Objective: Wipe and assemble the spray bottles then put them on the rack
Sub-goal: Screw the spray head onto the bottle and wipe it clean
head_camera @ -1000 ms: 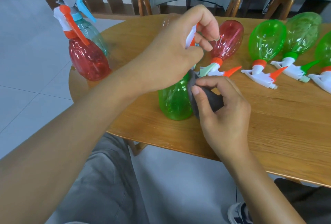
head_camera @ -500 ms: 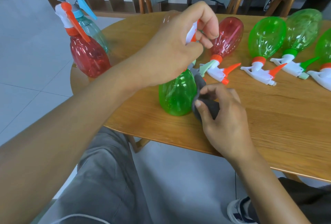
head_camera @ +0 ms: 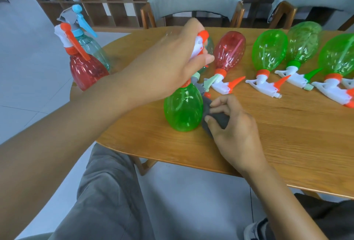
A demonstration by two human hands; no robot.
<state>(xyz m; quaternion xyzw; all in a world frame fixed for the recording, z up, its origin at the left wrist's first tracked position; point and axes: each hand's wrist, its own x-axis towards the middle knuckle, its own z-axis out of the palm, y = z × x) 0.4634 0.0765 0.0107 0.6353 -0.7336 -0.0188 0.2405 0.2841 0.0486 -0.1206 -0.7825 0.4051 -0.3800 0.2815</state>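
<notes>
A green bottle (head_camera: pixel 183 110) stands upright near the front edge of the table (head_camera: pixel 287 134), clear ribbed plastic, egg-shaped, with an orange collar at the neck. The left hand (head_camera: pixel 168 67) is curled round its white spray head (head_camera: pixel 198 47), which has an orange nozzle tip. The right hand (head_camera: pixel 232 131) pinches a dark grey cloth (head_camera: pixel 207 114) against the bottle's right side. Just behind the left hand lies what looks like a teal bottle, mostly hidden. Further right, a red bottle (head_camera: pixel 229 52) and three green ones lie on their sides in a row, spray heads toward the person. At the table's left end a red bottle (head_camera: pixel 86 71) and a blue one (head_camera: pixel 93 50) stand upright, touching.
</notes>
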